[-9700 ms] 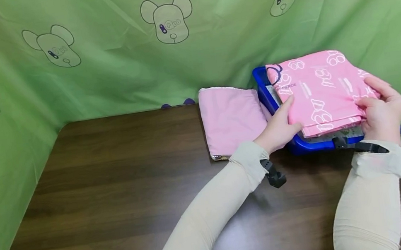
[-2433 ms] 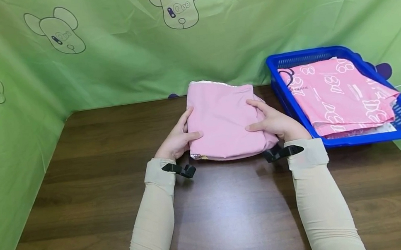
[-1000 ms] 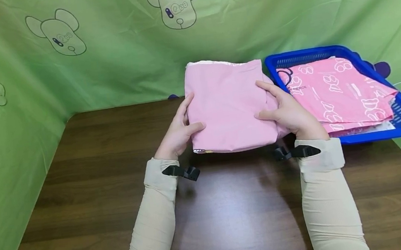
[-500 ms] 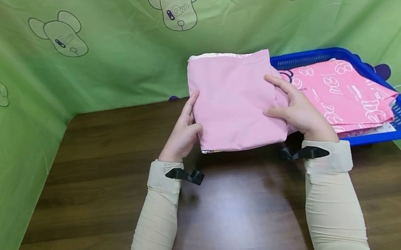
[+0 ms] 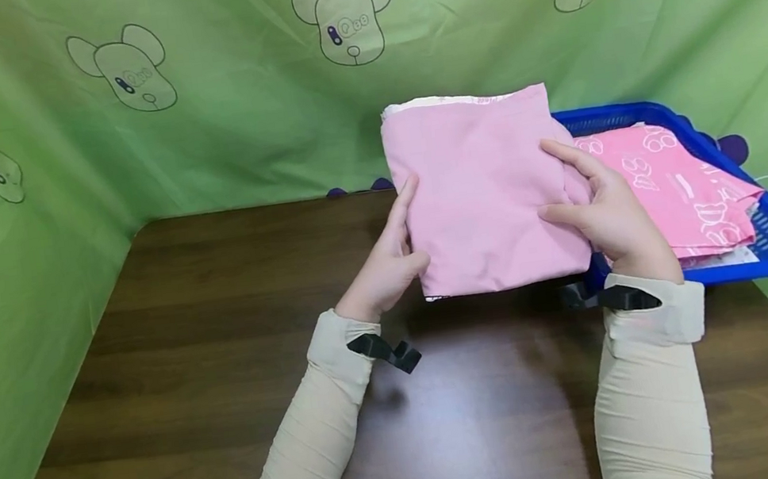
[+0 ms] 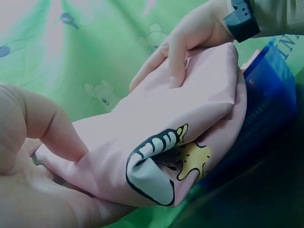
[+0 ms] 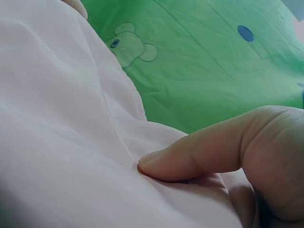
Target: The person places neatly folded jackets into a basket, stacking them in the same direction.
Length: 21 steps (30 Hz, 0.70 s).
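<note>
A folded light-pink cloth point(image 5: 479, 196) hangs above the table, held between both hands. My left hand point(image 5: 383, 267) grips its left side, thumb on top and the other fingers partly hidden beneath. On the opposite side my right hand point(image 5: 607, 212) pinches the edge, thumb and index finger on the upper face. A white lining strip shows along the far edge. In the left wrist view, a black, white and yellow cartoon print point(image 6: 152, 161) appears on the fold nearest me. The right wrist view shows the right thumb point(image 7: 190, 156) pressing into the cloth.
A blue plastic basket point(image 5: 755, 271) stands at the right, partly behind the right hand. Inside it lies a brighter pink folded cloth point(image 5: 680, 187) with white print. Green curtains point(image 5: 234, 130) with bear heads enclose the dark wooden table point(image 5: 223, 331) at the back and sides.
Earlier, the bright pink cloth was laid in the basket. Since then both hands have taken the light-pink cloth, lifted it off the table and carried it right, where it now overlaps the basket's left side.
</note>
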Each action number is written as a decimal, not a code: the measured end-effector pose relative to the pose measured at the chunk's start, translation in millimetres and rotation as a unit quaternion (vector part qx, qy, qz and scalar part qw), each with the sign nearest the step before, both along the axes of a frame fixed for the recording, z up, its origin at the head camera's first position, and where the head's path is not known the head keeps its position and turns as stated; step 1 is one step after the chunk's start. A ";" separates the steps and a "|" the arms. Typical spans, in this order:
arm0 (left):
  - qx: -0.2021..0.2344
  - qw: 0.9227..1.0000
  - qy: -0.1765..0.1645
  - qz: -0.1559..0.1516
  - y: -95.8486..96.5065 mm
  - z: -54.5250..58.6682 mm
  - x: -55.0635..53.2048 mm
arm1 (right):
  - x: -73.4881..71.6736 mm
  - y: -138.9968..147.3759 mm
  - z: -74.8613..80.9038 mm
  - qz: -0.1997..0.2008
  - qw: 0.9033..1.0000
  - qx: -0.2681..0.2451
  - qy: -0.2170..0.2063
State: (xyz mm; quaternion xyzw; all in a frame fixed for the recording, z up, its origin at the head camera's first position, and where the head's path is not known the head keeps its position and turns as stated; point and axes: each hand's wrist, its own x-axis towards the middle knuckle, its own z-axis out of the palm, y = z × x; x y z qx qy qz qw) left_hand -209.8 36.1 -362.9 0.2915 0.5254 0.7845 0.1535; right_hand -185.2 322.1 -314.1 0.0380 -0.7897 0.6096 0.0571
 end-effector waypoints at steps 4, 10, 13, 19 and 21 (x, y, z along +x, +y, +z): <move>0.009 1.000 0.007 -0.007 10.2 5.1 -1.3 | 6.6 7.8 5.3 -0.020 0.998 -0.064 -0.002; 0.006 1.000 0.002 -0.026 24.9 18.7 -5.3 | 12.6 26.0 17.2 -0.053 0.996 -0.066 -0.001; 0.009 0.999 -0.005 -0.035 32.9 23.8 -6.7 | 14.4 35.8 22.6 -0.074 0.996 -0.053 0.008; 0.014 0.999 0.005 -0.047 56.3 31.2 -9.2 | 19.6 61.6 32.4 -0.086 0.989 -0.116 0.022; 0.013 0.999 0.006 -0.046 66.1 32.8 -8.9 | 20.4 69.9 34.7 -0.091 0.986 -0.133 0.032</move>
